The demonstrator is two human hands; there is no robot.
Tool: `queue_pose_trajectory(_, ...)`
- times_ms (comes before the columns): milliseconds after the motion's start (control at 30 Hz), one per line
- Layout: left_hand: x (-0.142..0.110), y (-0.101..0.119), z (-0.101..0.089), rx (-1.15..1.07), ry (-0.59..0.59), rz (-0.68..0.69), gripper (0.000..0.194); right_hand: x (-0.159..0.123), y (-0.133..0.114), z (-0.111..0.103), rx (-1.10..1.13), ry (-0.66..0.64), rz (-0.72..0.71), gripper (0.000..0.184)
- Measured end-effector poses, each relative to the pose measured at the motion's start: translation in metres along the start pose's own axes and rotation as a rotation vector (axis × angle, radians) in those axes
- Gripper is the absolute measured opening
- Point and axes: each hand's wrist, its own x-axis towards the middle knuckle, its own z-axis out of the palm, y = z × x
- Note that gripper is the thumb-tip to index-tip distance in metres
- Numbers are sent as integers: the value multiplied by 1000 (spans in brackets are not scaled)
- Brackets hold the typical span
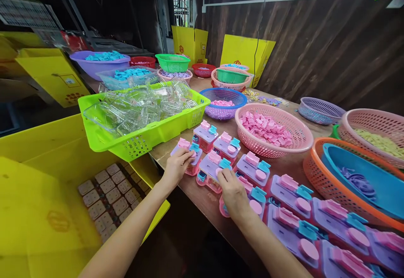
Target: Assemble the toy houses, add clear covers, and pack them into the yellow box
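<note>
My left fingers [186,156] bend over the top of the leftmost toy [197,159], and my right fingers [224,177] touch the round pink piece of the neighbouring toy [207,167]; whether either set grips or only presses, I cannot tell; both toys stand near the edge of the brown surface [202,199], among rows of others reaching to my right; I judge the work well along, since most purple tops carry pink and blue parts and a disc; on the farthest toy [205,140] I make out no disc, so that one may be left; the clear plastic pieces [142,106] lie heaped in a lime-green basket [148,143]; a pink basket [304,139] holds small pink parts [265,129]; pale blocks [113,196] sit in an open yellow carton [38,215] below; a dark streaked wall [315,46] stands behind.
</note>
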Motion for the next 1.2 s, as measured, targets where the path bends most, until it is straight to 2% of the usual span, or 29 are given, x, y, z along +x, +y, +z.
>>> queue_pose_trajectory(133,4,-8,-7,84,-135,121,24,0,0,-4,-22,-28,40,20)
queue_pose_trajectory(267,12,-7,-22,256,-289,272,24,0,-4,-3,-62,25,47,20)
queue_pose_trajectory(367,14,-2,-27,389,-311,392,23,0,-2,-3,-75,23,-26,20)
queue_pose_trajectory(433,11,0,-26,428,-297,420,23,1,-1,-5,-75,3,-43,19)
queue_pose_trajectory(600,4,-4,-17,351,-244,265,23,2,-2,-4,-87,-3,28,17)
queue_pose_trajectory(700,6,-5,-16,273,-230,180,19,1,-5,-2,-110,5,19,18)
queue_pose_trajectory(767,9,-5,-17,273,-275,194,21,0,-5,-3,-132,2,-4,20)
queue_pose_trajectory(933,12,-1,-23,402,-457,325,24,-1,-3,-9,-151,-35,-14,23)
queue_pose_trajectory(1133,10,9,-29,463,-467,238,26,-6,-4,-6,-97,-23,32,32)
queue_pose_trajectory(1200,9,20,-31,474,-418,210,28,-8,-6,-7,-51,23,28,36)
